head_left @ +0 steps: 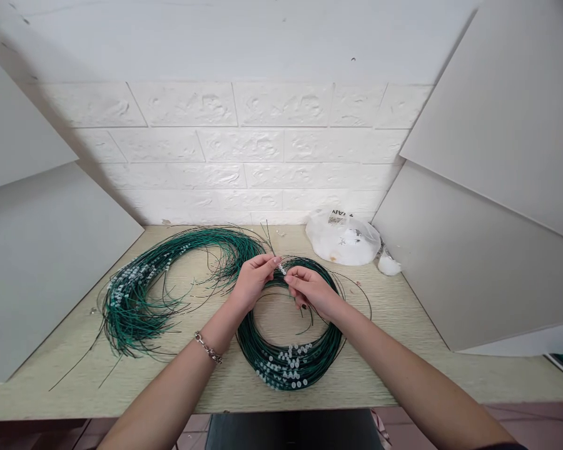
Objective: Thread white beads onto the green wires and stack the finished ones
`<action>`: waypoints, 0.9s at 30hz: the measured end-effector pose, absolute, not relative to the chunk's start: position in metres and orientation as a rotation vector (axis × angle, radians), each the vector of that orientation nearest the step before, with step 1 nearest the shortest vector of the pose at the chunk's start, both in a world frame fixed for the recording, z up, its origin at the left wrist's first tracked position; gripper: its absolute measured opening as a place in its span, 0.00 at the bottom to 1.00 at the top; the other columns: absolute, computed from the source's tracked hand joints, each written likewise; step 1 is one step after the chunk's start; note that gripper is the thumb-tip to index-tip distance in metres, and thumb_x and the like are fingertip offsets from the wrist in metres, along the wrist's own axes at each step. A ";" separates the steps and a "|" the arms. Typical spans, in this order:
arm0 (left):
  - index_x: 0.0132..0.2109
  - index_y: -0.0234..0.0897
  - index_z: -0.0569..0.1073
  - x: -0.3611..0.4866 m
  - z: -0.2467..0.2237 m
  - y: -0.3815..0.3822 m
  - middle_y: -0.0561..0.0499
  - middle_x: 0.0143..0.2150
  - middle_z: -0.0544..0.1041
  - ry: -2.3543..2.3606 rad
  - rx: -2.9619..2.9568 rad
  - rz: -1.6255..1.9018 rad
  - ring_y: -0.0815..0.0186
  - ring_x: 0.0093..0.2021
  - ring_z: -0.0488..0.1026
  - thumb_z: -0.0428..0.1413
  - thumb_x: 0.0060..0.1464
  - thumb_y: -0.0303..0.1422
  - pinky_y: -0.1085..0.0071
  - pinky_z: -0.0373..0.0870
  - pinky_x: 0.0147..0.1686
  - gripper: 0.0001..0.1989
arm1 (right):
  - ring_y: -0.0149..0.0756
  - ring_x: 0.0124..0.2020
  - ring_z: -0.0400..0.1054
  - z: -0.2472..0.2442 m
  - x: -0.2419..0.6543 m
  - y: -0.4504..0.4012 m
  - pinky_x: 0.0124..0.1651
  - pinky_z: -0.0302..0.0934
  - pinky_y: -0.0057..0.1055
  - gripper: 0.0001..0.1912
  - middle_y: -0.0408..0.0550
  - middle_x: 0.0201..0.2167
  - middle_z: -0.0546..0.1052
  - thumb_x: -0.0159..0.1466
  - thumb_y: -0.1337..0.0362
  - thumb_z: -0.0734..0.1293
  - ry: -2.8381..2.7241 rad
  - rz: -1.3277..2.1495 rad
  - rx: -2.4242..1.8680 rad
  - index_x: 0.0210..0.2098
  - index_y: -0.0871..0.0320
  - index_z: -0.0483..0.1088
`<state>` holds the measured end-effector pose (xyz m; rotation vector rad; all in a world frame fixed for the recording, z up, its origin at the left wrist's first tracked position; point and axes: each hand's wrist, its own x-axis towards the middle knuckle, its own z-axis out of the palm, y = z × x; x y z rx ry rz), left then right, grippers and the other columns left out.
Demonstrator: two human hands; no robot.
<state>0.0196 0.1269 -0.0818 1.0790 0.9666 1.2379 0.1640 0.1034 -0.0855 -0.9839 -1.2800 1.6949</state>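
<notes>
My left hand [256, 278], with a chain bracelet on its wrist, is closed in a pinch on a thin dark strand with small white beads [281, 269]. My right hand [312, 289] pinches the lower end of the same beaded part, close beside my left fingertips. Both hands are over the far rim of a round coil of dark green strands [248, 331]. Clear-white beads [295, 365] sit in rows on the coil's near side. Whether the strands are wire or cord I cannot tell.
A loose curved bundle of green strands [206, 237] with white beads lies on the left of the wooden table [192, 387]. A white plastic bag [340, 240] rests at the back right. Grey panels [492, 262] stand at both sides, before a white brick-patterned wall [244, 144].
</notes>
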 end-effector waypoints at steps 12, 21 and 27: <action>0.27 0.32 0.71 0.017 -0.068 0.126 0.55 0.21 0.66 0.946 0.968 1.341 0.79 0.19 0.58 0.58 0.40 0.35 0.81 0.55 0.19 0.09 | 0.22 0.13 0.51 -0.078 0.171 0.107 0.15 0.52 0.22 0.11 0.36 0.15 0.61 0.54 0.56 0.62 -1.531 1.444 -1.121 0.31 0.58 0.66; 0.29 0.33 0.69 -0.022 -0.047 0.141 0.52 0.30 0.72 0.817 0.721 1.627 0.78 0.22 0.64 0.57 0.42 0.29 0.82 0.61 0.20 0.05 | 0.32 0.32 0.66 -0.062 0.180 0.095 0.36 0.58 0.28 0.11 0.46 0.32 0.74 0.59 0.63 0.57 -2.131 0.388 -1.030 0.33 0.57 0.70; 0.28 0.34 0.67 -0.054 -0.039 0.152 0.55 0.27 0.71 0.717 0.579 1.789 0.79 0.21 0.64 0.53 0.47 0.27 0.82 0.60 0.19 0.01 | 0.32 0.32 0.65 -0.061 0.182 0.096 0.41 0.56 0.31 0.11 0.46 0.29 0.74 0.61 0.64 0.56 -2.206 0.152 -0.973 0.31 0.57 0.69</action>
